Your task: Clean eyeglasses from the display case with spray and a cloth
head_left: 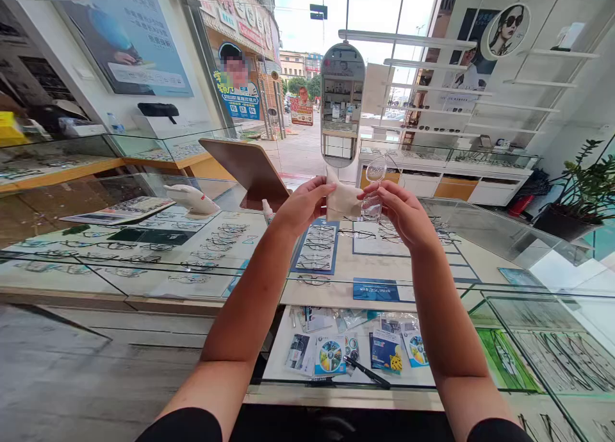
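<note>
A glass counter [317, 294] runs below the grip. Far to its right stands a potted plant [579, 186], and beyond it, a little above, an oval mirror [342, 90]. A brown panel [245, 166] leans to the left of the grip, with a white hand-shaped stand [192, 200] farther left. Beneath the grip lies a blue-edged tray [314, 273] of spectacle frames, and lower, slightly right, a blue card [376, 289].

The left hand [307, 202] has thumb and fingers together, pinching the near edge of a pale cloth [342, 198]. The right hand [396, 205] is clamped on a pair of clear glasses [371, 208], one lens above its fingertips and one below (whether it pinches the cloth's other end too, I cannot tell). The glasses are raised over the counter, just beside the cloth. Well below the grip lies a black pen [368, 371].
</note>
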Available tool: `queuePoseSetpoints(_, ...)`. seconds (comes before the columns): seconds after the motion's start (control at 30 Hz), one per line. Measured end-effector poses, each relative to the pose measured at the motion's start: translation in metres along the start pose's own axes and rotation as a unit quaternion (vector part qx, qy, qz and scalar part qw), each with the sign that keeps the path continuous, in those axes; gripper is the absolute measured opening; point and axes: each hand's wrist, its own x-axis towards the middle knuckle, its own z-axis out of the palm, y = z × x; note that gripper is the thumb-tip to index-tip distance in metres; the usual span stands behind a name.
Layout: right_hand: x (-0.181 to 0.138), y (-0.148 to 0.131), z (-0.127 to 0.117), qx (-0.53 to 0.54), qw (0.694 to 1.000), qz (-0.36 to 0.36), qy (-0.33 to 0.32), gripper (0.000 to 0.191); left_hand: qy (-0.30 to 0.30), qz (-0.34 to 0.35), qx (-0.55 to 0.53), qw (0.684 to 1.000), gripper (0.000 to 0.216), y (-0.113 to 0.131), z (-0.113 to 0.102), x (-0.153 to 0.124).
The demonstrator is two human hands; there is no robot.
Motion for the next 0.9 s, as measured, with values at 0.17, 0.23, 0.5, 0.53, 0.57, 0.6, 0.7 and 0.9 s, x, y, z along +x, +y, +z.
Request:
queuePoseSetpoints(0.17, -0.001, 0.0, 0.0, -0.021, 0.999, -0.03, 0.004, 0.026, -0.03, -0.016, 0.034, 0.999, 0.039, -0.001, 0.013, -0.013)
queuePoseSetpoints(0.23, -0.001, 0.001, 0.0, -0.025, 0.999, -0.038, 0.005, 0.024, -0.046, -0.009, 0.036, 0.998, 0.037, -0.001, 0.016, -0.015)
queuePoseSetpoints(0.5, 0.002, 0.002, 0.006, -0.061, 0.995, -0.076, 0.023, 0.024, -0.075, 0.03, 0.034, 0.996, 0.043, -0.001, 0.022, -0.019)
queuePoseSetpoints(0.53, 0.002, 0.002, 0.007, -0.067, 0.994, -0.082, 0.025, 0.024, -0.074, 0.036, 0.038, 0.996, 0.044, -0.001, 0.022, -0.018)
queuePoseSetpoints(0.57, 0.002, 0.002, 0.007, -0.072, 0.993, -0.086, 0.027, 0.024, -0.075, 0.044, 0.043, 0.995, 0.044, -0.001, 0.022, -0.018)
queuePoseSetpoints(0.6, 0.002, 0.003, 0.007, -0.075, 0.993, -0.089, 0.03, 0.025, -0.077, 0.053, 0.049, 0.994, 0.044, -0.001, 0.022, -0.018)
queuePoseSetpoints(0.7, 0.002, 0.004, 0.008, -0.079, 0.991, -0.096, 0.046, 0.026, -0.09, 0.082, 0.066, 0.99, 0.043, 0.0, 0.024, -0.019)
queuePoseSetpoints(0.9, 0.004, 0.007, 0.009, -0.079, 0.988, -0.112, 0.076, 0.025, -0.125, 0.154, 0.085, 0.976, 0.036, 0.002, 0.03, -0.022)
